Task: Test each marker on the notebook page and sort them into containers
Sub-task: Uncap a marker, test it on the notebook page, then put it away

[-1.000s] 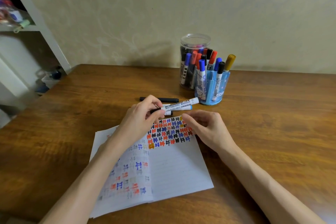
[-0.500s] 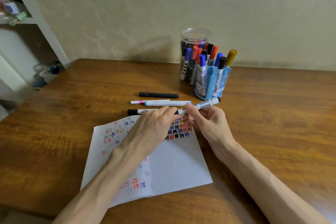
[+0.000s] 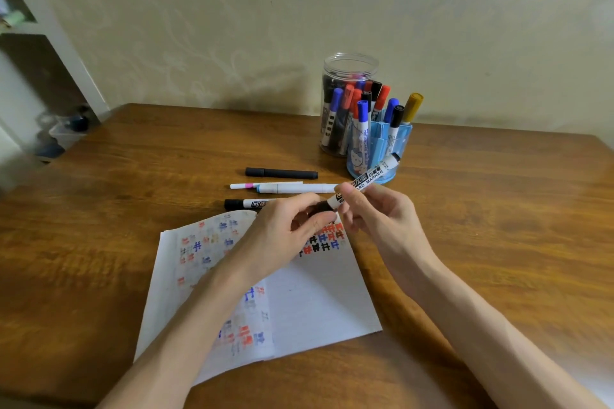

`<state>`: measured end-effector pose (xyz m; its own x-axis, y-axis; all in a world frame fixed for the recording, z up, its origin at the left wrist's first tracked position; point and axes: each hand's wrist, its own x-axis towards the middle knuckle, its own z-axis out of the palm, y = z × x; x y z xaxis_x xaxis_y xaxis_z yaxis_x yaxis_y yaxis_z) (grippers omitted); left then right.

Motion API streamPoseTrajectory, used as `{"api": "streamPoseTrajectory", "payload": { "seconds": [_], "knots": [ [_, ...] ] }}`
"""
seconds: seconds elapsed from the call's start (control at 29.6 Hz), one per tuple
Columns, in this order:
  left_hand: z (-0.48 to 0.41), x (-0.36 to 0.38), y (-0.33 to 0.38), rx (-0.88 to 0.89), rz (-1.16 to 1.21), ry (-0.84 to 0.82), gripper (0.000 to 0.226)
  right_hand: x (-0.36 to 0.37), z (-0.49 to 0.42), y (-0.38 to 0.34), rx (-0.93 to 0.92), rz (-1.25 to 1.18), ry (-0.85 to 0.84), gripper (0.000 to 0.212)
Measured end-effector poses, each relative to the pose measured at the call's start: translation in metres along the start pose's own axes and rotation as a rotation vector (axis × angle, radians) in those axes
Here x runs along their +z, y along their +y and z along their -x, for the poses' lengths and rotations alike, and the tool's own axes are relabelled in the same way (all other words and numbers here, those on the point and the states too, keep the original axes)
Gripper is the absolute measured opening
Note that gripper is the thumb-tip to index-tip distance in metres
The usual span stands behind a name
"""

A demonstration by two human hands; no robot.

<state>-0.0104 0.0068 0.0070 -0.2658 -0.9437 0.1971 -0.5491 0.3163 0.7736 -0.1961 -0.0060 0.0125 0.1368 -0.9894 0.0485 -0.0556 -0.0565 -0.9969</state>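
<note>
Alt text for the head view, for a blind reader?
Two hands hold one whiteboard marker above an open notebook with coloured test marks: the left hand grips its dark end, the right hand pinches the barrel. Behind stand a clear jar and blue holder of markers.

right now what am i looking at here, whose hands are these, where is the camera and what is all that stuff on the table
There is no machine here. These are a person's two bare hands, filmed by one camera worn on the head, looking forward and down. The right hand holds a white marker by its barrel, and the left hand pinches its dark cap end. Under the hands, an open notebook with coloured test marks lies on a wooden table. A black pen and three other pens lie loose beyond it. Further back stand a clear jar and a blue holder, both holding markers.
</note>
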Motion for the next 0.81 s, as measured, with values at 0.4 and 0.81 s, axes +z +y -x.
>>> {"api": "streamPoseTrajectory", "payload": {
  "seconds": [0.4, 0.81],
  "knots": [
    [0.010, -0.012, -0.007, -0.083, 0.079, 0.002, 0.026, -0.017, 0.007, 0.004, -0.101, -0.037, 0.109, 0.037],
    [0.011, -0.021, -0.016, -0.207, 0.151, -0.012, 0.013, -0.023, 0.003, 0.019, -0.024, 0.099, 0.028, 0.028]
  ]
}}
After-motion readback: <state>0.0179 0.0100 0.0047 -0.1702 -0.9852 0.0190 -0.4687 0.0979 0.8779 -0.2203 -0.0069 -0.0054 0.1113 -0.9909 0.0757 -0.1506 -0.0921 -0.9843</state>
